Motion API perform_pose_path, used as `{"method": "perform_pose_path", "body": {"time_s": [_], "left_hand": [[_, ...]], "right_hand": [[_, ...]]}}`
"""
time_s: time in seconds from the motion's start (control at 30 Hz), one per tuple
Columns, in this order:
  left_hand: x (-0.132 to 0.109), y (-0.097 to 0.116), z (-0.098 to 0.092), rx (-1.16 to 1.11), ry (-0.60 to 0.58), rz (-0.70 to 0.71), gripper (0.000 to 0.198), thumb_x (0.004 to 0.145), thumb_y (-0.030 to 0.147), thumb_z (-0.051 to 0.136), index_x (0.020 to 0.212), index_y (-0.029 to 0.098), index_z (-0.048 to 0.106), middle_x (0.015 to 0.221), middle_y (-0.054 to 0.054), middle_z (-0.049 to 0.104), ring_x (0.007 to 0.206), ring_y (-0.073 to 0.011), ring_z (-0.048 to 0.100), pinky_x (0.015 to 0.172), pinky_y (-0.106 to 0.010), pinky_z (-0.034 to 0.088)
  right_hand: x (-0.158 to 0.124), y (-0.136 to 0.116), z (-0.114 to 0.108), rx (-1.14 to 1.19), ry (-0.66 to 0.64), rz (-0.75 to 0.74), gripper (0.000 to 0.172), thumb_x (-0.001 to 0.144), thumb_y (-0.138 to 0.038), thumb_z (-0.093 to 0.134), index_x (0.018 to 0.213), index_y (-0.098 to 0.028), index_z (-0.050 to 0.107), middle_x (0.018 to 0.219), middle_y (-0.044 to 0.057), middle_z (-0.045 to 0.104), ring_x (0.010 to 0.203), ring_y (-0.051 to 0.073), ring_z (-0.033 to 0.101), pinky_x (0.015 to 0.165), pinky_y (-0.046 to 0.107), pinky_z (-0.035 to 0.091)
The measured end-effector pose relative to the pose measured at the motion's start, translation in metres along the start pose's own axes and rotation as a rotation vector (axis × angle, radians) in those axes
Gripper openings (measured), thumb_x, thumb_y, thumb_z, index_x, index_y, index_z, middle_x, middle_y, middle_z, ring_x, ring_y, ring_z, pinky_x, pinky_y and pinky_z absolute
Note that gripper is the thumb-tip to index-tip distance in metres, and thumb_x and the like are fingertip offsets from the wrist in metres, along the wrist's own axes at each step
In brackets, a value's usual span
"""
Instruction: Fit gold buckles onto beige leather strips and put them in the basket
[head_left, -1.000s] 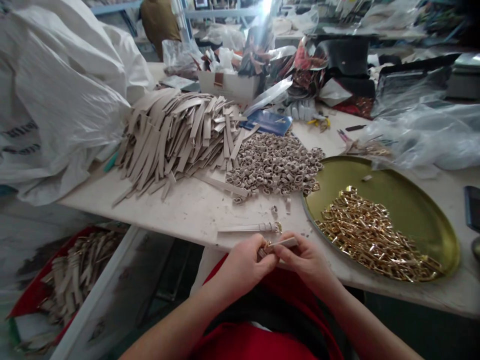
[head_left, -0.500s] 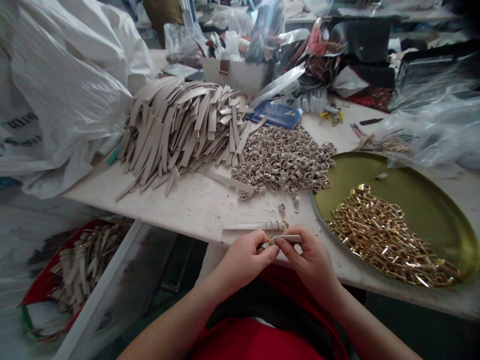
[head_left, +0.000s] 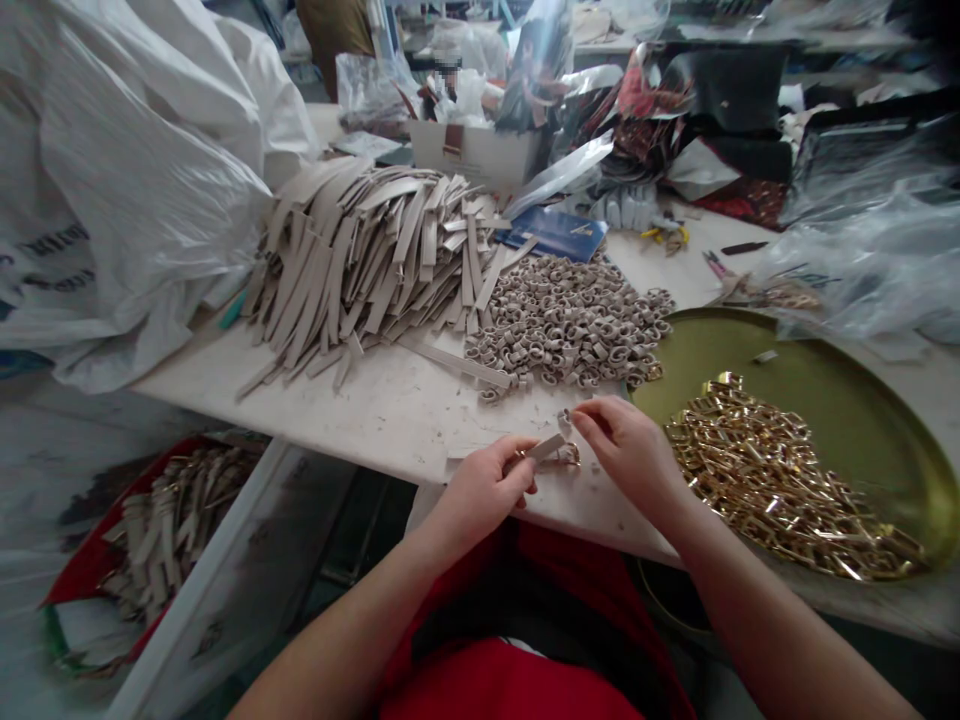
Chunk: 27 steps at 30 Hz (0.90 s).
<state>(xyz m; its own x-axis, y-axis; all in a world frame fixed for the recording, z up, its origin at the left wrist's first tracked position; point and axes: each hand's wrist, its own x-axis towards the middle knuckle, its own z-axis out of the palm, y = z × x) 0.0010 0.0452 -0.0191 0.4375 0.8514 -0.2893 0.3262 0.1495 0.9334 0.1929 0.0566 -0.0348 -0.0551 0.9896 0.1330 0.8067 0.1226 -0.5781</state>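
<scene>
The left hand (head_left: 484, 490) pinches the tan strap (head_left: 546, 447), just left of the right hand (head_left: 626, 445). The right hand has let go and moved up to a little loop (head_left: 564, 415) at its fingertips. I cannot tell if it grips. The buckle work looks done.

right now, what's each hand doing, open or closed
Left hand: closed on a beige strap.
Right hand: fingertips pinched at a small loop on the table; grip cannot be told.
</scene>
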Motion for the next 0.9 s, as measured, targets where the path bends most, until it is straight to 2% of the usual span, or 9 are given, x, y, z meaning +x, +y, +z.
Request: {"method": "perform_pose_path", "body": {"time_s": [0.1, 0.2, 0.23, 0.3, 0.4, 0.5, 0.63, 0.8, 0.9], "left_hand": [[-0.002, -0.001, 0.002, -0.011, 0.052, 0.001, 0.018, 0.084, 0.029, 0.044, 0.090, 0.017, 0.056, 0.064, 0.003, 0.056, 0.053, -0.0087, 0.050, 0.053, -0.019, 0.039], [-0.007, -0.003, 0.004, -0.012, 0.131, 0.013, 0.023, 0.083, 0.038, 0.047, 0.078, 0.017, 0.051, 0.058, 0.004, 0.052, 0.050, -0.0081, 0.046, 0.049, -0.019, 0.035], [-0.009, -0.002, 0.005, -0.015, 0.153, 0.021, 0.025, 0.083, 0.041, 0.047, 0.076, 0.017, 0.050, 0.055, 0.004, 0.051, 0.049, -0.0079, 0.045, 0.049, -0.019, 0.033], [-0.014, 0.001, 0.007, -0.031, 0.197, 0.054, 0.027, 0.082, 0.042, 0.048, 0.074, 0.016, 0.050, 0.053, 0.005, 0.049, 0.049, -0.0078, 0.043, 0.049, -0.019, 0.032], [-0.024, 0.011, 0.013, -0.074, 0.269, 0.120, 0.026, 0.084, 0.041, 0.047, 0.078, 0.016, 0.052, 0.054, 0.005, 0.047, 0.050, -0.0076, 0.043, 0.050, -0.019, 0.032], [-0.036, 0.020, 0.019, -0.091, 0.268, 0.151, 0.026, 0.084, 0.040, 0.046, 0.079, 0.016, 0.054, 0.054, 0.006, 0.045, 0.049, -0.0073, 0.041, 0.049, -0.019, 0.032], [-0.052, 0.024, 0.025, -0.010, 0.263, 0.191, 0.025, 0.085, 0.036, 0.043, 0.075, 0.016, 0.054, 0.056, 0.005, 0.045, 0.051, -0.0078, 0.040, 0.050, -0.019, 0.032], [-0.066, 0.025, 0.025, 0.227, 0.252, 0.205, 0.026, 0.086, 0.033, 0.040, 0.075, 0.017, 0.057, 0.056, 0.004, 0.049, 0.053, -0.0092, 0.044, 0.054, -0.020, 0.031], [-0.071, 0.025, 0.023, 0.422, 0.229, 0.239, 0.027, 0.087, 0.031, 0.039, 0.075, 0.018, 0.059, 0.059, 0.003, 0.052, 0.053, -0.0098, 0.045, 0.053, -0.021, 0.029]], "right_hand": [[0.017, 0.007, 0.010, -0.352, -0.047, -0.009, 0.019, 0.085, -0.029, 0.050, 0.079, -0.016, 0.062, 0.080, 0.008, 0.061, 0.068, 0.020, 0.055, 0.060, 0.029, 0.035], [0.017, 0.004, 0.013, -0.351, -0.047, -0.042, 0.015, 0.084, -0.024, 0.051, 0.076, -0.016, 0.061, 0.079, 0.008, 0.059, 0.068, 0.019, 0.054, 0.059, 0.029, 0.034], [0.014, 0.001, 0.011, -0.247, -0.034, -0.039, 0.014, 0.084, -0.024, 0.052, 0.075, -0.016, 0.060, 0.077, 0.007, 0.059, 0.068, 0.019, 0.053, 0.060, 0.029, 0.034], [0.004, -0.007, 0.003, 0.129, -0.062, 0.025, 0.016, 0.083, -0.030, 0.054, 0.076, -0.016, 0.059, 0.072, 0.005, 0.057, 0.065, 0.017, 0.051, 0.059, 0.028, 0.036], [-0.016, -0.023, -0.010, 0.824, -0.230, 0.207, 0.026, 0.077, -0.042, 0.060, 0.080, -0.016, 0.058, 0.068, 0.001, 0.056, 0.059, 0.013, 0.049, 0.057, 0.026, 0.039], [-0.038, -0.038, -0.016, 1.165, -0.334, 0.306, 0.030, 0.072, -0.045, 0.065, 0.078, -0.016, 0.060, 0.071, 0.001, 0.058, 0.057, 0.010, 0.048, 0.055, 0.024, 0.039], [-0.058, -0.051, -0.019, 1.123, -0.252, 0.243, 0.029, 0.077, -0.044, 0.061, 0.080, -0.016, 0.064, 0.073, 0.002, 0.060, 0.059, 0.010, 0.049, 0.057, 0.024, 0.040], [-0.071, -0.059, -0.023, 0.856, -0.221, 0.083, 0.035, 0.083, -0.048, 0.050, 0.078, -0.016, 0.063, 0.064, 0.000, 0.055, 0.059, 0.012, 0.049, 0.058, 0.025, 0.040], [-0.077, -0.058, -0.019, 0.681, -0.158, 0.014, 0.038, 0.086, -0.049, 0.044, 0.087, -0.017, 0.064, 0.061, -0.001, 0.054, 0.056, 0.013, 0.048, 0.055, 0.025, 0.039]]}}
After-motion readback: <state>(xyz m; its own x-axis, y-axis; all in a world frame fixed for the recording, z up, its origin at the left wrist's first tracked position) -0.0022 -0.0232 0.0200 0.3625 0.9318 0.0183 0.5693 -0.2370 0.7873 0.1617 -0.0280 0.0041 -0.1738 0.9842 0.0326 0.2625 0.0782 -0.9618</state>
